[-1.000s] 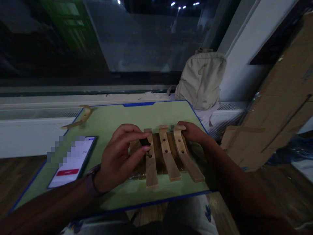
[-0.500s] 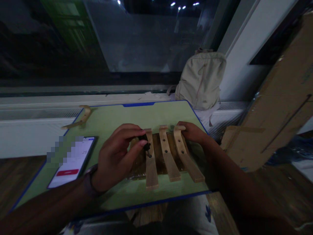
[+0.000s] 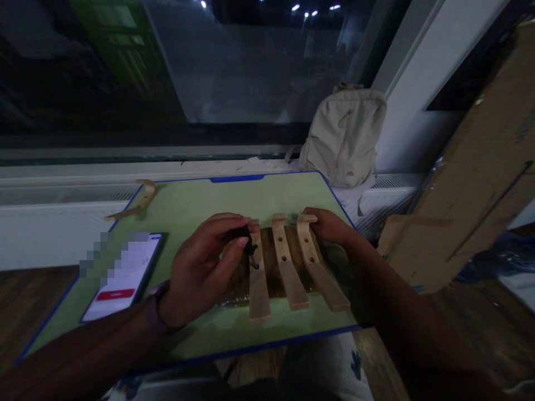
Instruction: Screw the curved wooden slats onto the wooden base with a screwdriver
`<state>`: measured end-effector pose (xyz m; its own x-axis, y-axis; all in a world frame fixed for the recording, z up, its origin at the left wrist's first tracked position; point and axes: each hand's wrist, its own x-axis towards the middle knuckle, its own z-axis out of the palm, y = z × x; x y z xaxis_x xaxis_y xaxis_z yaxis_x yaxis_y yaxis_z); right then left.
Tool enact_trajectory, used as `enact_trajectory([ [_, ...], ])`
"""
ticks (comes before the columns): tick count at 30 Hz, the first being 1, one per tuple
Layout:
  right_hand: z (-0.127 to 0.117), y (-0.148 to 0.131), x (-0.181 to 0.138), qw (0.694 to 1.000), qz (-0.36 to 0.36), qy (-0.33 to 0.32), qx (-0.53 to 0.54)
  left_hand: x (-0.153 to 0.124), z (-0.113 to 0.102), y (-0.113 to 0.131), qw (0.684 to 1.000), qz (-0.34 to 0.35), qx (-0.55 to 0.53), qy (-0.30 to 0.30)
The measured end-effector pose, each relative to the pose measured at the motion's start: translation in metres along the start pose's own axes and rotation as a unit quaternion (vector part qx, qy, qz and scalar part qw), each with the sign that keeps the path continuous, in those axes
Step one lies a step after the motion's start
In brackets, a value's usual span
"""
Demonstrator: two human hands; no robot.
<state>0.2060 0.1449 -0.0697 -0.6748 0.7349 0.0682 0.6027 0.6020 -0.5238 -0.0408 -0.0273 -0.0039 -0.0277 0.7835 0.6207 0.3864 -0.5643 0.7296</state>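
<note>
Wooden slats (image 3: pixel 286 267) partly hide a dark board beneath. Left hand (image 3: pixel 200 270) pinches a small black tool (image 3: pixel 246 245), its tip hard to see; right hand (image 3: pixel 330 225) grips the outer slat's far end.

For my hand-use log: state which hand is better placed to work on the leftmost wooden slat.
Left. The left hand pinches the black tool on the leftmost slat; the right hand holds the rightmost slat, farther away.
</note>
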Motion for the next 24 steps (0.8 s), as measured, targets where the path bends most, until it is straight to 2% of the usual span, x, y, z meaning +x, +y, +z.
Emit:
enact_trajectory([
  [4,0.0006,0.0012,0.0006,1.0,0.001,0.005,-0.004,-0.0008,-0.002,0.0002,0.999,0.016,0.019,-0.031],
  [7,0.0011,0.0022,0.0009,1.0,-0.001,0.004,-0.003,-0.0001,-0.0031,-0.0009,0.998,0.048,0.013,-0.024],
  [13,0.0016,0.0033,0.0003,1.0,-0.003,0.005,0.0,0.0012,0.0042,0.0052,0.999,-0.002,-0.037,-0.011],
  [16,0.0017,0.004,0.0003,1.0,-0.004,0.004,-0.002,0.0025,0.0046,0.006,0.998,0.018,-0.063,-0.011],
  [20,0.0017,0.0037,0.0006,1.0,-0.003,0.006,-0.005,0.0009,-0.0008,0.0011,0.999,0.042,0.01,-0.012],
  [24,0.0013,0.0026,0.0004,1.0,-0.004,0.004,-0.005,-0.0027,-0.0019,0.0013,0.999,0.0,0.033,-0.012],
])
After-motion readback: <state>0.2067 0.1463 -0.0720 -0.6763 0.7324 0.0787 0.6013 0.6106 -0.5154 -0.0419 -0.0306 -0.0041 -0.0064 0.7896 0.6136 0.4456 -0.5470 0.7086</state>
